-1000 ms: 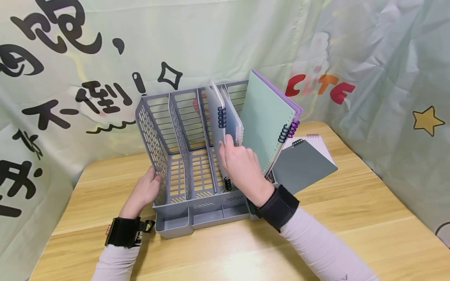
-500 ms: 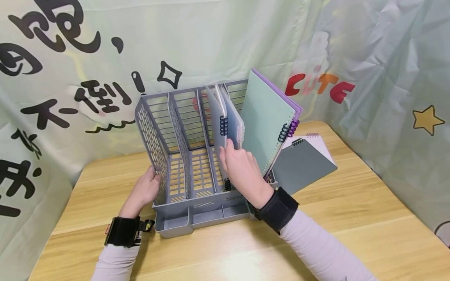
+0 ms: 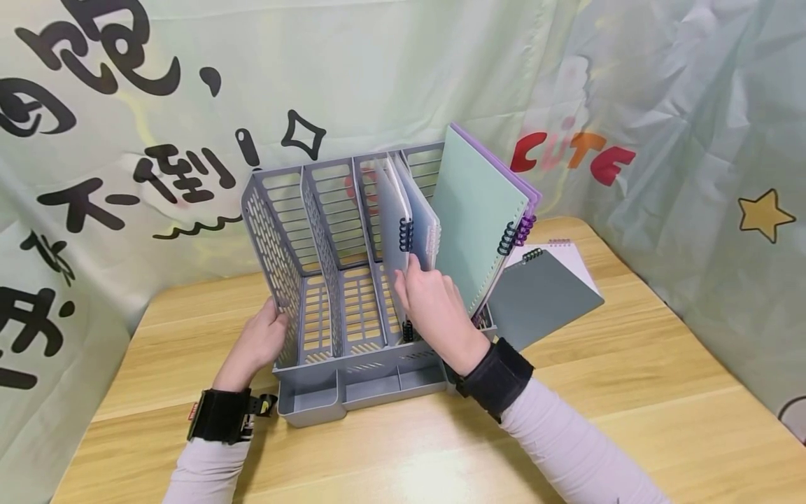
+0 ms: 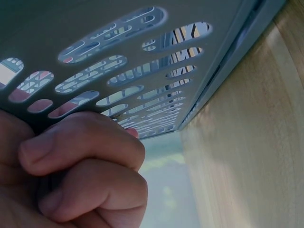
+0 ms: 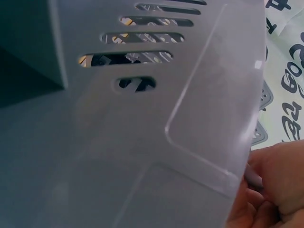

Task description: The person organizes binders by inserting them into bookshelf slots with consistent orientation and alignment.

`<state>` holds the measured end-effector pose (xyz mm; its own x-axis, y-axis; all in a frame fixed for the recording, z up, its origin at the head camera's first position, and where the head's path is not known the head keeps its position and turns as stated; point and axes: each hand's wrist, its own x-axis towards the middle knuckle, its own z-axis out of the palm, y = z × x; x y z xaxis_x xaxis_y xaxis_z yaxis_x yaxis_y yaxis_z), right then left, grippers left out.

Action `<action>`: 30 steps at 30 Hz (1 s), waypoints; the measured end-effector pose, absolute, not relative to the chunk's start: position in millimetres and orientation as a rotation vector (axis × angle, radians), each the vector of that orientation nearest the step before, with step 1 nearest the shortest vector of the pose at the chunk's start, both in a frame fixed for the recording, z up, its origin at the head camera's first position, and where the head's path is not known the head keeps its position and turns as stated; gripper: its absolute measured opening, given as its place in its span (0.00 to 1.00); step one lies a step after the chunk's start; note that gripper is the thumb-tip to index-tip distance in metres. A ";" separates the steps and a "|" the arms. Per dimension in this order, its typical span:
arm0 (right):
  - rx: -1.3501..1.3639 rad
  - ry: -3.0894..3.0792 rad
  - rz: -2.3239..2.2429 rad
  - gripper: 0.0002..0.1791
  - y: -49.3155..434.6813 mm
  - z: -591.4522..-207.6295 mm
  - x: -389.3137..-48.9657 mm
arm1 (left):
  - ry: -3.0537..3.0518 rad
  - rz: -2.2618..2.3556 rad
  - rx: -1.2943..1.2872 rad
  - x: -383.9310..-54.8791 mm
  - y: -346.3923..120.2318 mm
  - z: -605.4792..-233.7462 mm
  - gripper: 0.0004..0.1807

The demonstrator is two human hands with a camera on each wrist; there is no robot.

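A grey desktop file organizer with upright slotted dividers stands on the table. My left hand grips the front edge of its left side wall; the left wrist view shows curled fingers against the slotted panel. With my right hand I pinch the front edge of a clear-covered spiral notebook with dark coils, upright in a compartment right of the middle. Beside it stands a bluish notebook with clear coils. In the right wrist view, the organizer's front hides most of my right hand.
A pale green spiral notebook and a purple one lean in the rightmost compartment. To the right on the table lie a dark grey notebook and a white one. A printed cloth hangs behind.
My right hand and the dark-coiled notebook have moved down and slightly right, deeper into the compartment. My left hand stays on the organizer's side wall.
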<state>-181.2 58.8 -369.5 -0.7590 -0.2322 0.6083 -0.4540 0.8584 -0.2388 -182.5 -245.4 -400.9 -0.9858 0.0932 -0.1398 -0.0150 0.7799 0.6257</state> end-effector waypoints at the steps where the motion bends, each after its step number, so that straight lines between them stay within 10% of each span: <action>1: 0.493 -2.451 0.500 0.17 59.3 -369.9 -181.3 | 2.807 0.991 0.062 -182.5 -245.3 -400.9 0.35; 30: 0.512 -2.706 0.521 0.26 74.4 -354.6 -174.7 | 2.815 1.002 0.055 -182.3 -246.9 -403.5 0.35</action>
